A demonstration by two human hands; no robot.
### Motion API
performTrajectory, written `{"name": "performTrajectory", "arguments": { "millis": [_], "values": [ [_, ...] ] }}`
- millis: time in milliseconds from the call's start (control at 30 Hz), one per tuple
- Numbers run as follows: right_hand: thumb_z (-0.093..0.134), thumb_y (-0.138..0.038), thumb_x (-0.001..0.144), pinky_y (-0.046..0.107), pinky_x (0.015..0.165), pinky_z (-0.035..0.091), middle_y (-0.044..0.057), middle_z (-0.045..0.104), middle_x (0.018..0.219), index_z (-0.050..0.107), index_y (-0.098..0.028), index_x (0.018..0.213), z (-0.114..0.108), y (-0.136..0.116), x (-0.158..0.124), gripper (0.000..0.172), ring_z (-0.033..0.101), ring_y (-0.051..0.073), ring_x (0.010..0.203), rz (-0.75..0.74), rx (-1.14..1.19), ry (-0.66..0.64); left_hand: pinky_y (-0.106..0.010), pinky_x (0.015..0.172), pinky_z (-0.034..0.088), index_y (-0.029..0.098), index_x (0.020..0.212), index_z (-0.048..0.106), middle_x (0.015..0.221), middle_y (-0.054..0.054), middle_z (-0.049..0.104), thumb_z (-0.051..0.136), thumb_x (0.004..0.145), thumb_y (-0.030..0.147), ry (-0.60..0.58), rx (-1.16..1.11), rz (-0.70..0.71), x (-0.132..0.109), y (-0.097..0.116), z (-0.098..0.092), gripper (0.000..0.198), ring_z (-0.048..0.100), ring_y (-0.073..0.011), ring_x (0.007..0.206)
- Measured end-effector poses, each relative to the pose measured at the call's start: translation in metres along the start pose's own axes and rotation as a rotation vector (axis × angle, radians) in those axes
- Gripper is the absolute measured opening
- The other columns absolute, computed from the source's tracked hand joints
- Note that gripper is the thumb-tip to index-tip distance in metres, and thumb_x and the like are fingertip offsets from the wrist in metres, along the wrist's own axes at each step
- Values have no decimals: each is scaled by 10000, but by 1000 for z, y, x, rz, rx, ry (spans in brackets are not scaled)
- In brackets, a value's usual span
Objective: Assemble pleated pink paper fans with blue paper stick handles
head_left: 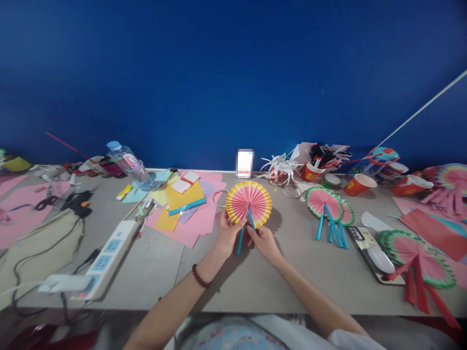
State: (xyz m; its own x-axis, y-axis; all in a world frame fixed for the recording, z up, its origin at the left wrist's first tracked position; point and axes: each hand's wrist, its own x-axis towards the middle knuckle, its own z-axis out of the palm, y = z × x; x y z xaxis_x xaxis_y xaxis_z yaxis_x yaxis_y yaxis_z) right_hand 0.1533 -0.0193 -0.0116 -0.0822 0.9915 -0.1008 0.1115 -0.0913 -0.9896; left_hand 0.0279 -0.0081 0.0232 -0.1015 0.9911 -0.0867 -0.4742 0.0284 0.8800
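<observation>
Centre frame: two bare hands hold a round pleated paper fan [248,203], pink w/ yellow rim, opened to a full circle just above a grey table [153,272]. Left hand [226,232], bead bracelet on its wrist, grips the fan's lower-left edge; right hand [263,240] pinches near the hub, where two blue stick handles [245,228] meet and angle down. Both hands are closed on the fan.

Step looks like the final spreading/checking of the fan, sticks brought together. Next move prob. calls for a firm pinch on both sticks so the pleats stay fanned.

Right of centre: finished pink-green fans w/ blue sticks [330,209]; lower right, similar ones w/ red sticks [419,257]. Left of centre: coloured paper sheets [186,209], power strip [105,257], water bottle [127,163].
</observation>
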Motion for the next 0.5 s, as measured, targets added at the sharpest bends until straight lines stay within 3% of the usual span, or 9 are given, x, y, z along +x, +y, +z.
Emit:
{"name": "performTrajectory", "arguments": {
  "millis": [167,267,367,500],
  "values": [
    [524,-664,773,215,398,319,-37,445,434,438,-208,524,2,-2,-4,527,397,84,393,-76,-24,50,-377,919,493,201,1070,597,1071,-73,676,815,611,261,42,58,-13,-2,-6,-1,511,633,-240,1027],
    [438,-704,794,209,395,300,-49,402,463,423,-204,551,2,-2,-6,557,363,75,405,18,130,-39,-392,915,494,184,1052,627,1065,-82,687,807,624,281,34,94,-17,-1,-9,-3,474,639,-253,1015],
    [467,-702,776,202,393,304,-41,439,507,450,-199,592,2,-1,-7,536,397,79,428,106,216,-72,-380,897,504,179,1047,635,1060,-83,693,804,634,290,30,123,-11,-1,-9,-5,460,644,-251,1004],
    [525,-718,731,206,391,336,-39,484,536,473,-206,639,2,-3,-6,523,423,85,430,77,213,-56,-363,879,508,186,1054,636,1056,-79,697,813,623,291,40,118,-7,0,-8,-6,478,648,-245,997]
  ]
}}
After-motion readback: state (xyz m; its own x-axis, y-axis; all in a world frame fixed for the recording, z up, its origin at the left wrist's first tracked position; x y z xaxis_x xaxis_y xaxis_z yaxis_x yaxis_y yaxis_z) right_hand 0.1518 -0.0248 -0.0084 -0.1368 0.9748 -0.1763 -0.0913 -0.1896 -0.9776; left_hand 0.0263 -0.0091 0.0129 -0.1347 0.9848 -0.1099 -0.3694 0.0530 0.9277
